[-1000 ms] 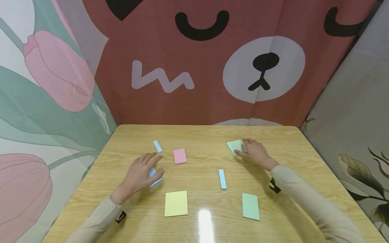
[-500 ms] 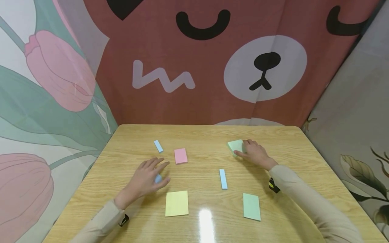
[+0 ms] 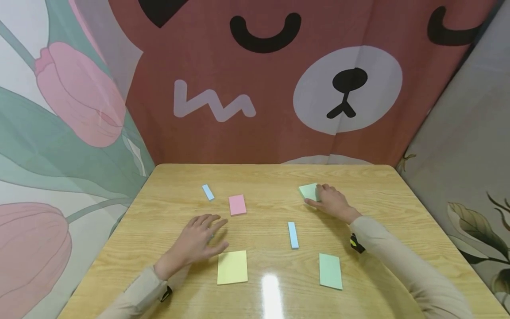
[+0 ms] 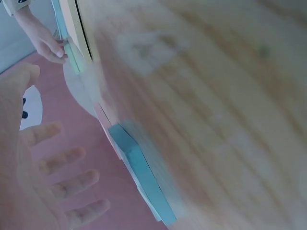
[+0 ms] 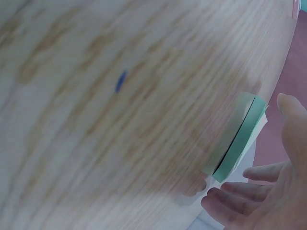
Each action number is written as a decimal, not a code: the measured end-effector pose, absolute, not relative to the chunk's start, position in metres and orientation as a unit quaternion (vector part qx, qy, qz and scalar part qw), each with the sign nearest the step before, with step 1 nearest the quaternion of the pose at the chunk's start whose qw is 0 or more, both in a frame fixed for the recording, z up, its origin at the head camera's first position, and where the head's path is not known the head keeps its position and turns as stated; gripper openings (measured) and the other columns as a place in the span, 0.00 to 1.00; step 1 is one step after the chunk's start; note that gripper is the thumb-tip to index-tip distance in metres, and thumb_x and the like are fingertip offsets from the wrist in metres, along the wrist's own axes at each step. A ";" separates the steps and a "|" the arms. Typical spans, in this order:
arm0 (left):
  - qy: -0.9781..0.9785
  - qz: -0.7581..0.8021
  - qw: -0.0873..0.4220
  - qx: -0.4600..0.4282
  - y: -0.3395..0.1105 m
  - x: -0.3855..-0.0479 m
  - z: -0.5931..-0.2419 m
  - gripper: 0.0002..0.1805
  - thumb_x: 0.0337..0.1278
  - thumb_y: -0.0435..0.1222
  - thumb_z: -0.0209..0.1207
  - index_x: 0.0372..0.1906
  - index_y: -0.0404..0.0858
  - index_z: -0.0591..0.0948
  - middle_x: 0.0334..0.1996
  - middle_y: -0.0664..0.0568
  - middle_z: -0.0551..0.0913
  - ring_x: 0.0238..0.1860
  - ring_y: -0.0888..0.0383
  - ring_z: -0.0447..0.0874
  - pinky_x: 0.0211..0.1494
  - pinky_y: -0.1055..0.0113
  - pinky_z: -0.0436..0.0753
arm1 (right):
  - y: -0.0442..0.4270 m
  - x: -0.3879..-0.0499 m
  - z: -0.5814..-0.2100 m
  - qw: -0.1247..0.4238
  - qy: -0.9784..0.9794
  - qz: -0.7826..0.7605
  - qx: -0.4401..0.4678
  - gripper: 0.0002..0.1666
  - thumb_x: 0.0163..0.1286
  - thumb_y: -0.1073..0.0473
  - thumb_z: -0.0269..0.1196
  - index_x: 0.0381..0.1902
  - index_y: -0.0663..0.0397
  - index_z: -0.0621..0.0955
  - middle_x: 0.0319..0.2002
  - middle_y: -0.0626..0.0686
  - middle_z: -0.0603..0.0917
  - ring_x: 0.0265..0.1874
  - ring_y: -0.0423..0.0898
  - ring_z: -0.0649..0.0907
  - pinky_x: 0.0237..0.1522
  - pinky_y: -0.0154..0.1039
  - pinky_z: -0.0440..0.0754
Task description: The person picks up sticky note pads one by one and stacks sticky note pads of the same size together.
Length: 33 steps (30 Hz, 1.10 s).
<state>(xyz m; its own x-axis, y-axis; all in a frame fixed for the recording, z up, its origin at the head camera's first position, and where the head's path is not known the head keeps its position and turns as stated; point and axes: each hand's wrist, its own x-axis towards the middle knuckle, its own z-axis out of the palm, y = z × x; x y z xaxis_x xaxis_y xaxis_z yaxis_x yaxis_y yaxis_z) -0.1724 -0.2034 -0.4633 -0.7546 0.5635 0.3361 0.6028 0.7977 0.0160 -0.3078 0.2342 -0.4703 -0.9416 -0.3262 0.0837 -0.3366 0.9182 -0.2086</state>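
In the head view my left hand point(image 3: 193, 243) hovers over the left of the table, its fingers spread. Beneath it is a blue sticky note pad point(image 4: 146, 172), almost wholly covered by the hand from above; the left wrist view shows it apart from the fingers. To the far right, my right hand point(image 3: 334, 203) is at a pale green sticky note pad point(image 3: 308, 191), covering its right side. From the right wrist, thumb and fingers are spread around that green pad point(image 5: 242, 139), with a gap visible; contact is hard to tell.
A yellow pad point(image 3: 232, 267) lies just in front of the left hand. Beyond it are a pink pad point(image 3: 237, 205) and a narrow blue pad point(image 3: 208, 192). Another narrow blue pad point(image 3: 292, 235) and a green pad point(image 3: 330, 271) lie right of centre on the wooden table point(image 3: 271, 177).
My left hand has moved right and slightly nearer, from the blue pad toward the yellow one, fingers still spread. The right hand has shifted only slightly at the green pad.
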 end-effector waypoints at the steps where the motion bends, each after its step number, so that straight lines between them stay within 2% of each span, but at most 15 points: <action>1: -0.934 -0.064 0.158 -0.314 -0.203 -0.172 -0.463 0.35 0.61 0.62 0.56 0.65 0.44 0.77 0.61 0.41 0.77 0.61 0.40 0.73 0.60 0.38 0.71 | 0.234 -0.308 -0.471 0.022 -0.979 0.109 0.168 0.51 0.69 0.34 0.59 0.65 0.78 0.67 0.55 0.76 0.75 0.50 0.72 0.77 0.46 0.64 0.78; 9: -0.931 -0.062 0.148 -0.327 -0.196 -0.165 -0.466 0.35 0.60 0.63 0.55 0.66 0.46 0.77 0.60 0.44 0.77 0.59 0.42 0.74 0.58 0.38 0.72 | 0.231 -0.309 -0.475 0.022 -0.981 0.104 0.165 0.50 0.68 0.34 0.59 0.64 0.76 0.68 0.53 0.74 0.75 0.48 0.70 0.78 0.43 0.63 0.80; 18: -0.927 -0.051 0.135 -0.347 -0.190 -0.162 -0.469 0.36 0.60 0.64 0.55 0.65 0.47 0.77 0.58 0.47 0.78 0.57 0.45 0.76 0.58 0.44 0.75 | 0.230 -0.310 -0.477 0.028 -0.981 0.098 0.163 0.48 0.68 0.34 0.59 0.62 0.76 0.70 0.51 0.73 0.77 0.47 0.68 0.79 0.43 0.62 0.80; 24: -0.927 -0.040 0.103 -0.359 -0.188 -0.158 -0.465 0.37 0.60 0.67 0.52 0.63 0.46 0.77 0.55 0.49 0.78 0.56 0.48 0.77 0.58 0.46 0.75 | 0.227 -0.309 -0.476 0.024 -0.983 0.098 0.156 0.46 0.69 0.35 0.60 0.60 0.76 0.72 0.48 0.72 0.78 0.45 0.66 0.79 0.41 0.61 0.81; 33: -0.925 -0.038 0.045 -0.376 -0.184 -0.150 -0.461 0.41 0.58 0.69 0.51 0.62 0.42 0.76 0.56 0.47 0.78 0.57 0.46 0.77 0.57 0.44 0.76 | 0.224 -0.310 -0.472 0.032 -0.984 0.086 0.151 0.45 0.68 0.36 0.61 0.57 0.77 0.72 0.44 0.71 0.79 0.41 0.64 0.81 0.38 0.59 0.81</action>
